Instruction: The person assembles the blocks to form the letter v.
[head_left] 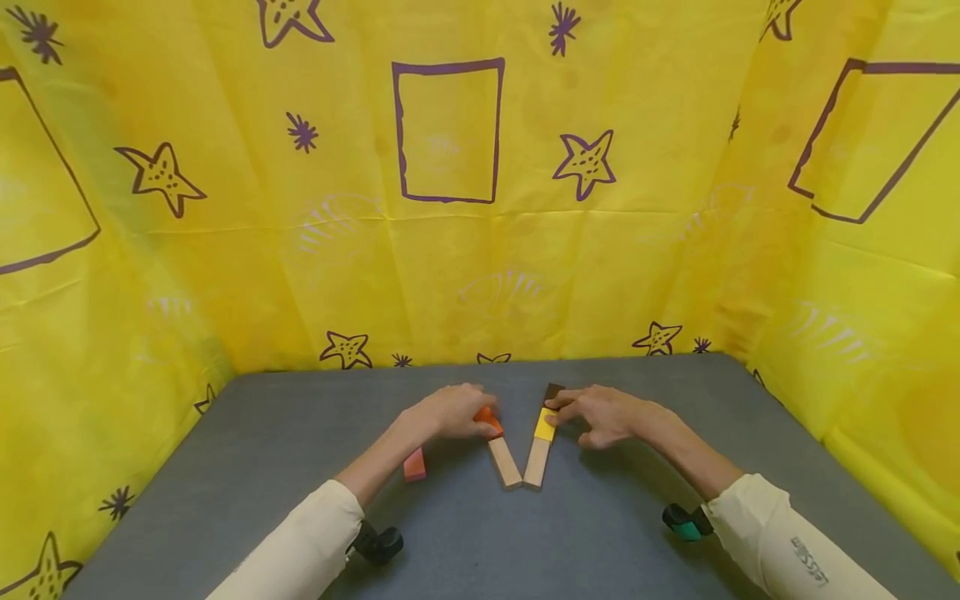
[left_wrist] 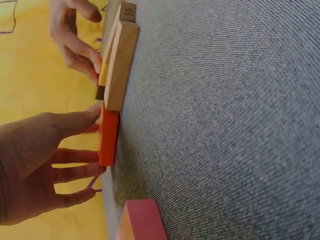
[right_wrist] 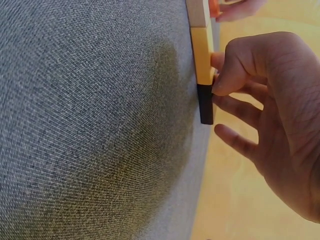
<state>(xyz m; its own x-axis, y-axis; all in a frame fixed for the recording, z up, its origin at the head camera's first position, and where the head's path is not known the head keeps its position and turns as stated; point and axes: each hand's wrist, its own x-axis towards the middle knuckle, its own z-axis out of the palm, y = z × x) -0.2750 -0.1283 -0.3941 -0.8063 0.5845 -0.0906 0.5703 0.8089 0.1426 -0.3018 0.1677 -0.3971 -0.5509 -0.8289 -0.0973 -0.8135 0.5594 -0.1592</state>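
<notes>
My left hand (head_left: 453,411) holds an orange wooden block (left_wrist: 109,137), thumb near one end and fingers along it toward the other. The orange block meets the far end of a plain wooden block (head_left: 505,463). Across from it, my right hand (head_left: 606,417) touches the tops of a yellow block (right_wrist: 202,55) and a dark brown block (right_wrist: 205,104) with thumb and fingertips. These two line up end to end with a second plain block (head_left: 536,462). Together the two rows form a V, meeting at the near ends.
A pink-red block (head_left: 414,465) lies apart on the grey table (head_left: 480,542), under the left forearm. Yellow cloth (head_left: 450,275) with purple drawings hangs behind and along both sides of the table. A dark strap device (head_left: 378,544) is on the left wrist.
</notes>
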